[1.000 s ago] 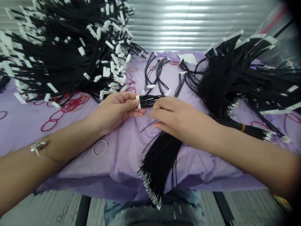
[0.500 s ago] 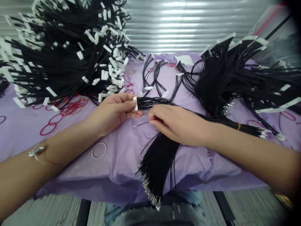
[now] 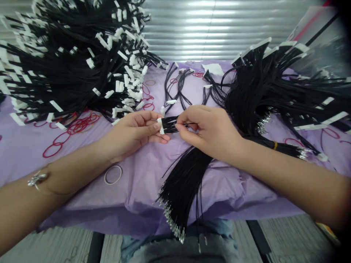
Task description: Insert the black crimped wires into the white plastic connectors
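Left hand (image 3: 131, 133) and right hand (image 3: 211, 133) pinched on black wires (image 3: 170, 125) — white connector (image 3: 161, 126) half hidden.

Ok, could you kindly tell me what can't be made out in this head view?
Head view only:
- The right hand hides the wires inside its grip.
- The left fingers hide part of the white connector.
- The top and left edges cut off the left wire pile.
- The orange item at the lower right is blurred, unidentifiable.

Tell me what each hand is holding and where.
The left hand pinches a white plastic connector; the right hand pinches its thin black wires just behind it.
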`<control>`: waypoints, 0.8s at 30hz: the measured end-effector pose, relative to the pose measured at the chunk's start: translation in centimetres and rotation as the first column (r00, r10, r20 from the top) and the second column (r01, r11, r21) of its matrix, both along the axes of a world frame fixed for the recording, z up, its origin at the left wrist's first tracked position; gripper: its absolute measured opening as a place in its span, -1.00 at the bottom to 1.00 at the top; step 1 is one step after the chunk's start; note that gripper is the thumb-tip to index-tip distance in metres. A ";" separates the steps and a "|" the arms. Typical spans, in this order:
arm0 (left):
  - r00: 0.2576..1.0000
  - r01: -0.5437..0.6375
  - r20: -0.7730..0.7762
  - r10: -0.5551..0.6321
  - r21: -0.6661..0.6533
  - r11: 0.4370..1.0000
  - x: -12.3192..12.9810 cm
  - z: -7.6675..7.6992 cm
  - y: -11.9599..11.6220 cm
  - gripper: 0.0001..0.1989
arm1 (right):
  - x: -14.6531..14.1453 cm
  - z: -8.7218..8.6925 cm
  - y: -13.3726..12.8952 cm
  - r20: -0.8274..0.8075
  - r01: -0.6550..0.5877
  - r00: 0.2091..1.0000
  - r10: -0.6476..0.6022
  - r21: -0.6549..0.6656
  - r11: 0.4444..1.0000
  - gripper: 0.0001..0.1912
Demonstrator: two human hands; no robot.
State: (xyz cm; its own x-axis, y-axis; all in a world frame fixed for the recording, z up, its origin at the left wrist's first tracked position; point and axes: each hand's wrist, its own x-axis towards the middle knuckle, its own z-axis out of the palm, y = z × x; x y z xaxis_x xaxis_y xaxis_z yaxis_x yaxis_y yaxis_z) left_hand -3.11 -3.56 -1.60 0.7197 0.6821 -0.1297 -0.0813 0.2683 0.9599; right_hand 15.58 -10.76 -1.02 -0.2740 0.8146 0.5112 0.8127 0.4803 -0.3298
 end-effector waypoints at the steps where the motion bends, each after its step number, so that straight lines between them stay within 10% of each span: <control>1: 1.000 0.004 0.002 -0.004 0.002 1.000 0.0 0.0 0.0 -0.95 | 0.0 0.0 0.0 -0.012 0.005 1.000 -0.006 -0.006 1.000 -0.85; 11: 0.998 -0.008 -0.060 0.010 0.021 1.000 0.0 0.0 -0.3 -0.90 | -0.2 -1.2 0.4 0.015 -0.059 0.998 0.059 -0.008 0.998 -0.81; 18: 0.996 -0.082 0.031 0.081 0.012 0.997 0.3 0.0 0.0 -0.93 | -0.9 1.2 -1.0 0.271 -0.016 0.962 -0.029 0.164 0.986 -0.57; 24: 0.994 -0.108 -0.026 0.108 0.020 0.994 0.0 -0.2 0.9 -0.97 | -1.0 0.7 -0.8 0.269 -0.371 0.811 0.520 -0.451 0.812 -0.80</control>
State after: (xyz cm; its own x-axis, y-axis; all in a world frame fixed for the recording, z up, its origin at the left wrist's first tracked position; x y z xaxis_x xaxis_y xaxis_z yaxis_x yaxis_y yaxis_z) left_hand -3.15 -2.68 -1.81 0.6382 0.7580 -0.1346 -0.0828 0.2414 0.9669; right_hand 14.55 -11.57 -0.37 -0.7560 0.6546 -0.0059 0.6298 0.7249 -0.2791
